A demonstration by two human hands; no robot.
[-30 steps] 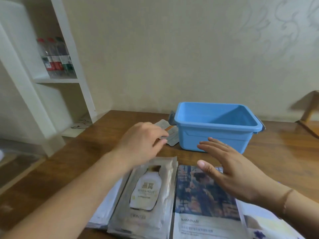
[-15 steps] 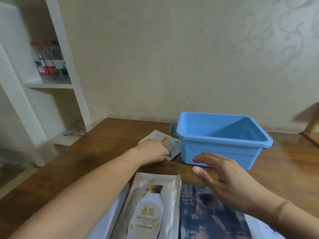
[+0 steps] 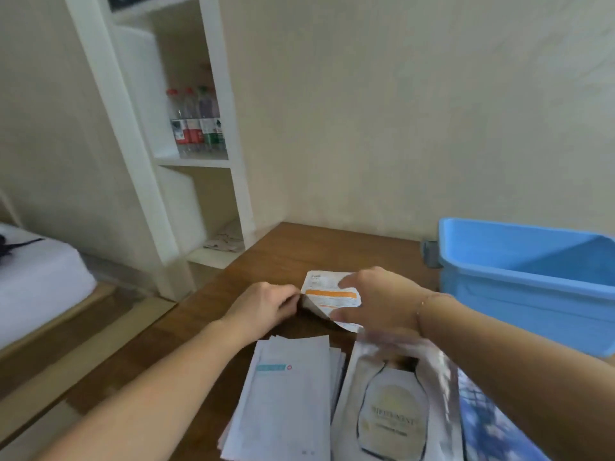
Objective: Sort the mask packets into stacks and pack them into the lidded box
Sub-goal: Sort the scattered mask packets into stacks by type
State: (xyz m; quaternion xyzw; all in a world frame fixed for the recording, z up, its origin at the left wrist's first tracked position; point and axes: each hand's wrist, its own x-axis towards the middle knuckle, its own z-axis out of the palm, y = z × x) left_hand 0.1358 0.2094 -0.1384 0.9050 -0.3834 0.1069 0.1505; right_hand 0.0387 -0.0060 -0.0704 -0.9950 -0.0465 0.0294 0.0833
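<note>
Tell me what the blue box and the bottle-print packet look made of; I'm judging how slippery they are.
Blue box: likely moulded plastic, smooth and slightly glossy, judging by its uniform colour and rolled rim. Bottle-print packet: probably foil or metallised film, going by its silvery, reflective border. Both look smooth, so likely slick.

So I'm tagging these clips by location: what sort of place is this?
Most likely a bedroom at home. A white mattress sits at the left, a built-in white shelf holds drink bottles, and the work happens on a wooden table against a wallpapered wall.
</note>
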